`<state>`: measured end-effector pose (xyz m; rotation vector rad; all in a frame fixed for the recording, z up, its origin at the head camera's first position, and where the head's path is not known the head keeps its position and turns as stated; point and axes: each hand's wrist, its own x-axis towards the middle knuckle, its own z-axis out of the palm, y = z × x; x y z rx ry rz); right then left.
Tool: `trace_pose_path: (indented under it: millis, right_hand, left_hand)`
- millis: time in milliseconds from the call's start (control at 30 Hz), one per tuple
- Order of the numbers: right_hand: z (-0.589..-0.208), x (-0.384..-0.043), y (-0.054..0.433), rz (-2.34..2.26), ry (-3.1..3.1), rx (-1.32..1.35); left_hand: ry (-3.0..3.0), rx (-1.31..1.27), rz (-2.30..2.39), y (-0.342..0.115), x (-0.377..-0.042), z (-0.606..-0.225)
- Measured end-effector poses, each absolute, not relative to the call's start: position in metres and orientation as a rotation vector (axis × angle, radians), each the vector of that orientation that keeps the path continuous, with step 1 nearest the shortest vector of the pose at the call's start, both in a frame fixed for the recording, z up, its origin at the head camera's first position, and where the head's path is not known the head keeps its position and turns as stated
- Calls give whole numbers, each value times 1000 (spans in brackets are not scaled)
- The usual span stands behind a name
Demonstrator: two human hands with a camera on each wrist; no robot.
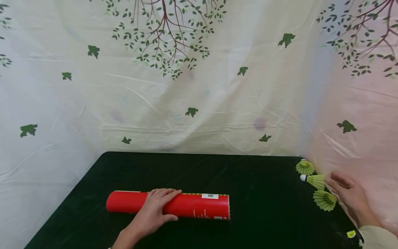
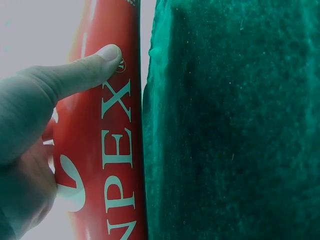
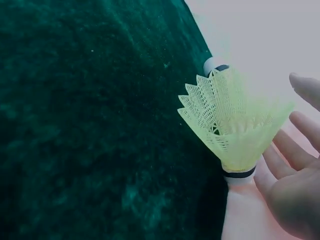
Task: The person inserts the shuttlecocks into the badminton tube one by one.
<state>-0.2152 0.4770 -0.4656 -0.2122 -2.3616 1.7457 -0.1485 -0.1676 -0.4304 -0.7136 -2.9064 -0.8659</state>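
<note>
My left hand [image 1: 156,210] grips a red cylindrical shuttlecock tube [image 1: 199,205] from above, its fingers over the far side and its thumb along the near side. White lettering shows on the tube [image 2: 117,150] in the left wrist view, with the thumb lying across it. At the table's right edge are three yellow shuttlecocks: a far one [image 1: 305,167], a middle one [image 1: 315,181] on its side with a white cork, and a near one [image 1: 324,200]. Beside them is my right hand [image 1: 351,197], its fingers loosely extended at the middle one's skirt and holding nothing.
A dark green cloth covers the table [image 1: 264,207]. Pale curtains [image 1: 217,86] printed with branches and leaves hang behind and at both sides. A small yellow item [image 1: 351,234] lies by the right sleeve at the table's near right edge.
</note>
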Motion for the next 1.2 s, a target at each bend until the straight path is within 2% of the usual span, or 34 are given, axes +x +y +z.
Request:
trace_pose_path:
  millis: [300, 667, 1033, 1200]
  right_hand:
    - [-474, -232, 479, 1483, -2576, -54]
    - [-472, -241, 468, 1375, -2806, -119]
    - [-474, -243, 461, 1421, -2887, 12]
    - [-472, -243, 459, 1523, -2918, -34]
  left_hand:
    - [-2923, -703, -851, -166, -151, -432]
    - [-2913, -708, -856, -164, -151, -433]
    - [-2922, -697, -856, -164, -150, -432]
    - [-2921, -699, -848, -164, -151, -432]
